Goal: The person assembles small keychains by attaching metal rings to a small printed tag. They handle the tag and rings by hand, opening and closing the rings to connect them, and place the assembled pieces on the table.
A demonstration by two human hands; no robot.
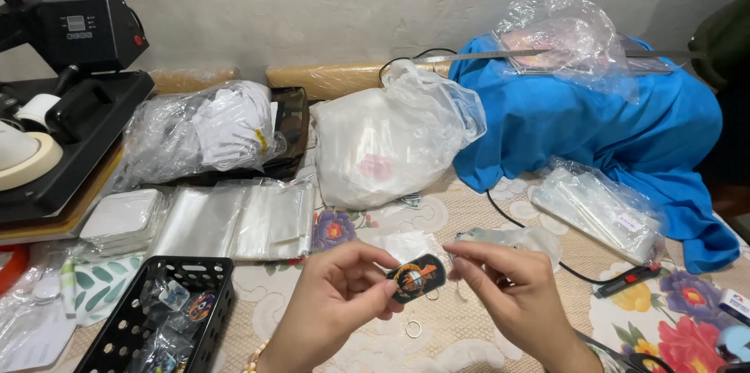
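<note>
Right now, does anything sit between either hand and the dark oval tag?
Nothing visible does. The left hand and right hand both already pinch the dark oval tag at its ends, above the flowered cloth. A small metal ring lies on the cloth below, apart from the tag.

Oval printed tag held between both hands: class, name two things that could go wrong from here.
1. The oval tag is pinched only at its edges by the left hand and right hand; it might slip.
2. The small metal ring lies loose on the patterned flowered cloth, so it could be easily lost or knocked away.
</note>
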